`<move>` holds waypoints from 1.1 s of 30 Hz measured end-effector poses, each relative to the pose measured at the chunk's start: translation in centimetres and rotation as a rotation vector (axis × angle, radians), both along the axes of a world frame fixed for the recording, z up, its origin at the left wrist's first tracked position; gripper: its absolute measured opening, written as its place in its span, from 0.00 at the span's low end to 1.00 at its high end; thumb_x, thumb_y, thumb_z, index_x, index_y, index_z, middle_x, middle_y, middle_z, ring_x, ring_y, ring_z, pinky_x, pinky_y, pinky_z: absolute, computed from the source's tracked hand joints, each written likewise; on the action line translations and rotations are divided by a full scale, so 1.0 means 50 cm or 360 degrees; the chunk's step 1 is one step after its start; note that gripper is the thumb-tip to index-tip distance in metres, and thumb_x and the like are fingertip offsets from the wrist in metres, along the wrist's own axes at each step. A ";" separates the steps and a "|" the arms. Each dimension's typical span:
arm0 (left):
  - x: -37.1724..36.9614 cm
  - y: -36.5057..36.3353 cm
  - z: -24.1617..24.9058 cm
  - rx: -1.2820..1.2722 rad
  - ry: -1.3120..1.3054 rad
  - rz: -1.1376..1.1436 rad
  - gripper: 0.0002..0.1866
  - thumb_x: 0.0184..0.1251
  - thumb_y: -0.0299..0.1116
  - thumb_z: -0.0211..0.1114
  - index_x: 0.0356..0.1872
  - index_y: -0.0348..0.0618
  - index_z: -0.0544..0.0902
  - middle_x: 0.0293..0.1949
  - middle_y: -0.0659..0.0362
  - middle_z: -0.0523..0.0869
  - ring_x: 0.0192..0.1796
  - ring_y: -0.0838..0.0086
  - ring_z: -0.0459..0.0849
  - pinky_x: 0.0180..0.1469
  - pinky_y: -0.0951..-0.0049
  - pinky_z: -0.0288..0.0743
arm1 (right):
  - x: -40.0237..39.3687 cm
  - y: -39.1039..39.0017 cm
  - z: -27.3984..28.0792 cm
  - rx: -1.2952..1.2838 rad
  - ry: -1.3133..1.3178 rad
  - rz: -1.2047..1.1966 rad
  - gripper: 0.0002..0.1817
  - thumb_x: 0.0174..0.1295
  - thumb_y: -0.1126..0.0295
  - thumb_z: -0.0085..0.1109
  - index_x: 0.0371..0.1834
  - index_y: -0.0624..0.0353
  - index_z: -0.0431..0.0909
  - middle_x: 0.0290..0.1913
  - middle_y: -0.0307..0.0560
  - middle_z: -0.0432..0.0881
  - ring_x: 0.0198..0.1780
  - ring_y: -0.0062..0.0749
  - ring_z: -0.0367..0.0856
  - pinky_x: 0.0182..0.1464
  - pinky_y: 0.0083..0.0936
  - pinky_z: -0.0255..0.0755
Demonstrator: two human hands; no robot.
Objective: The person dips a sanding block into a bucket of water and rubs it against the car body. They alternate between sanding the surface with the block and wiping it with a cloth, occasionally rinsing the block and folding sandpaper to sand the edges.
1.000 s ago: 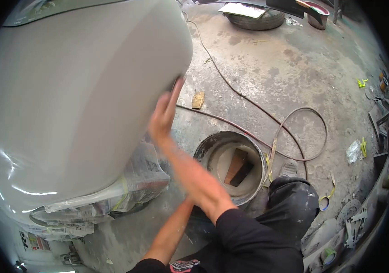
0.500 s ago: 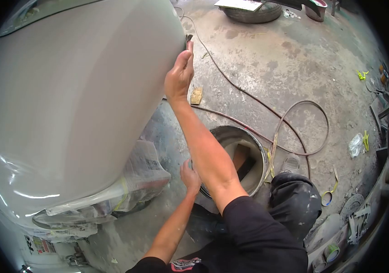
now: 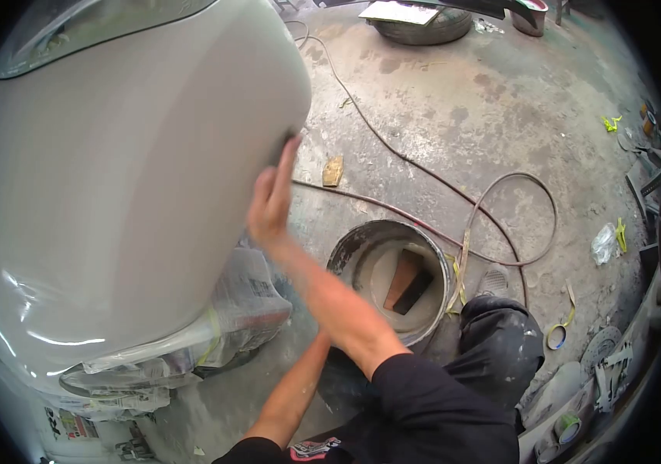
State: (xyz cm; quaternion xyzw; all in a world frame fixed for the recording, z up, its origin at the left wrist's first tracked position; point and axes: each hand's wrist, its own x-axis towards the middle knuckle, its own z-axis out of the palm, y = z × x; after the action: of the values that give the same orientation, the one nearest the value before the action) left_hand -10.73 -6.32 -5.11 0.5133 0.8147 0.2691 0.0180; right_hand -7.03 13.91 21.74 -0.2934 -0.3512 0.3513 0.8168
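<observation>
My right hand (image 3: 271, 203) is laid against the side of a grey, primer-coloured car panel (image 3: 160, 170), its fingers stretched along the curve. Under the fingertips shows the edge of a small dark piece (image 3: 290, 134) that looks like sandpaper; motion blurs it, and the hand covers the rest. My left forearm (image 3: 292, 390) comes up from below, and its hand is hidden behind my right forearm. Beside my arms stands a round bucket (image 3: 448, 288). A brown block (image 3: 402, 277) and a black block (image 3: 414, 292) lie in it.
Plastic and newspaper masking (image 3: 249, 290) covers the panel's lower edge. A hose (image 3: 431, 167) loops over the concrete floor, near a tan sponge-like block (image 3: 333, 172). A tyre (image 3: 423, 31) lies at the back. A tape roll (image 3: 556, 337) and clutter are on the right.
My right hand has slid down along the panel edge, toward me, with the dark piece. My left hand, partly visible before, is now behind the right forearm. The view has shifted slightly.
</observation>
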 end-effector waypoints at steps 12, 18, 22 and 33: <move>-0.032 0.003 -0.032 0.0052 -0.0030 -0.0168 0.18 0.69 0.37 0.67 0.54 0.37 0.82 0.47 0.43 0.84 0.53 0.43 0.80 0.57 0.49 0.72 | 0.011 0.003 -0.017 0.0081 -0.0007 -0.0043 0.34 0.84 0.59 0.35 0.83 0.74 0.45 0.85 0.69 0.43 0.86 0.61 0.39 0.85 0.49 0.38; 0.007 0.010 0.048 0.0030 -0.0012 -0.0084 0.16 0.71 0.35 0.65 0.54 0.37 0.82 0.46 0.43 0.84 0.53 0.44 0.81 0.56 0.50 0.73 | 0.135 0.124 0.104 0.0384 -0.0443 -0.0353 0.37 0.82 0.57 0.40 0.83 0.72 0.45 0.85 0.70 0.43 0.86 0.65 0.41 0.84 0.54 0.39; 0.013 0.016 0.055 0.0055 0.0052 0.0017 0.17 0.71 0.37 0.66 0.54 0.38 0.82 0.46 0.44 0.84 0.54 0.45 0.81 0.57 0.49 0.73 | 0.146 0.135 0.090 0.0606 -0.0562 -0.0393 0.36 0.81 0.57 0.44 0.82 0.71 0.51 0.85 0.69 0.44 0.86 0.65 0.42 0.83 0.55 0.40; 0.013 0.014 0.048 -0.0073 0.0002 0.0181 0.18 0.70 0.42 0.67 0.57 0.47 0.83 0.51 0.48 0.84 0.55 0.46 0.82 0.56 0.47 0.75 | 0.178 0.147 0.217 0.0446 -0.0542 -0.0391 0.31 0.82 0.62 0.42 0.82 0.67 0.55 0.85 0.63 0.51 0.85 0.59 0.48 0.82 0.57 0.40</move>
State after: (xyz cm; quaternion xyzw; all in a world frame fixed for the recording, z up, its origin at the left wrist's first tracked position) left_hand -10.08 -5.62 -2.71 0.4657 0.8486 0.2507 0.0138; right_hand 1.89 21.26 32.59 -0.2729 -0.4907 0.1427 0.8151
